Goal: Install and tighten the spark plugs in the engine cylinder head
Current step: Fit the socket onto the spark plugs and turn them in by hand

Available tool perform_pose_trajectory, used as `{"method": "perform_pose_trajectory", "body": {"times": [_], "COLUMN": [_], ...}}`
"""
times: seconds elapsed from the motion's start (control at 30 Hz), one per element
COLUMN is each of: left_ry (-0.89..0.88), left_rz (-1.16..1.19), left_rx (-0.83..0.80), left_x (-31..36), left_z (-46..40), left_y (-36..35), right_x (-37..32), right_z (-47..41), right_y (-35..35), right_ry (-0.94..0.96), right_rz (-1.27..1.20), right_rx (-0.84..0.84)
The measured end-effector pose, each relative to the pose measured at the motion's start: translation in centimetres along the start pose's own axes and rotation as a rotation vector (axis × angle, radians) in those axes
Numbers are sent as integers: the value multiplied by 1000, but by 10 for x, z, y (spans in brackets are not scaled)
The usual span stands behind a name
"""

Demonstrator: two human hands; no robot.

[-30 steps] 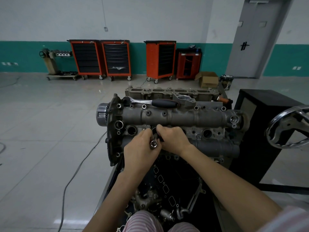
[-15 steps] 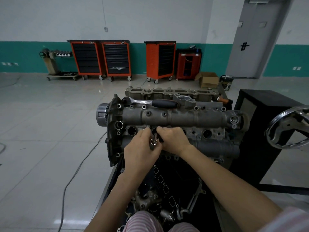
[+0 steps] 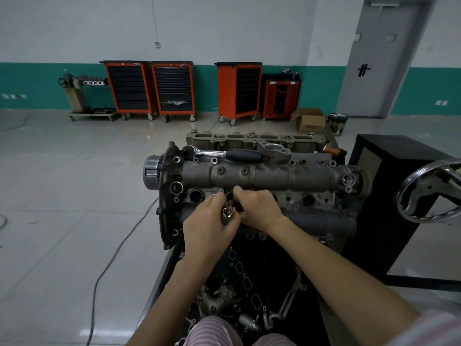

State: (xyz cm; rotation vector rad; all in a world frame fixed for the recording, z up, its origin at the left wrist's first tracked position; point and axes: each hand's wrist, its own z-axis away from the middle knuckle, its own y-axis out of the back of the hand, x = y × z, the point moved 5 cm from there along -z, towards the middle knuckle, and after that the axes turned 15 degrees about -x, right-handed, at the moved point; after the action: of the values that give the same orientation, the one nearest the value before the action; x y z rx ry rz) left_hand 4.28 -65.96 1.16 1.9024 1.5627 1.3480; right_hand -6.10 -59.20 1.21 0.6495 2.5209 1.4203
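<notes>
The grey engine cylinder head (image 3: 274, 176) sits on a stand before me, with open spark plug wells (image 3: 195, 196) along its near side. My left hand (image 3: 209, 226) grips a chrome spark plug socket (image 3: 227, 213), open end toward me, just in front of the second well. My right hand (image 3: 257, 206) is beside it, its fingers curled round a dark part at the socket's far end. The spark plug itself is hidden by the hands. A ratchet (image 3: 232, 154) with a black handle lies on top of the head.
A second engine part (image 3: 257, 139) stands behind the head. A chrome handwheel (image 3: 429, 193) and a black cabinet (image 3: 399, 196) are at the right. Loose parts and a gasket (image 3: 242, 275) lie on the black tray below. Orange tool carts (image 3: 149, 88) line the far wall. A cable (image 3: 109, 265) crosses the floor.
Both hands have shifted slightly up toward the second well with the socket. The ratchet and head have not moved.
</notes>
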Motion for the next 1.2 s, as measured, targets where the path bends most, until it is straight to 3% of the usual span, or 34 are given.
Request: {"method": "perform_pose_trajectory", "body": {"times": [0.27, 0.53, 0.73, 0.8, 1.07, 1.2], "left_ry": [129, 36, 102, 119, -70, -135], "left_rz": [11, 33, 53, -24, -35, 74], "left_rx": [-117, -88, -198, -167, -63, -21], "left_x": [-10, -5, -7, -7, -4, -8], "left_z": [-3, -3, -3, -4, -6, -1], "left_y": [-9, -7, -12, -10, -5, -8], "right_x": [-3, 0, -5, -5, -4, -14], "right_z": [1, -1, 0, 1, 1, 8], "right_y": [3, -1, 4, 5, 6, 5], "right_ry": [73, -17, 75, 85, 25, 102], "right_rz": [56, -68, 0, 16, -86, -124], "right_rx": [23, -57, -8, 16, -80, -107]}}
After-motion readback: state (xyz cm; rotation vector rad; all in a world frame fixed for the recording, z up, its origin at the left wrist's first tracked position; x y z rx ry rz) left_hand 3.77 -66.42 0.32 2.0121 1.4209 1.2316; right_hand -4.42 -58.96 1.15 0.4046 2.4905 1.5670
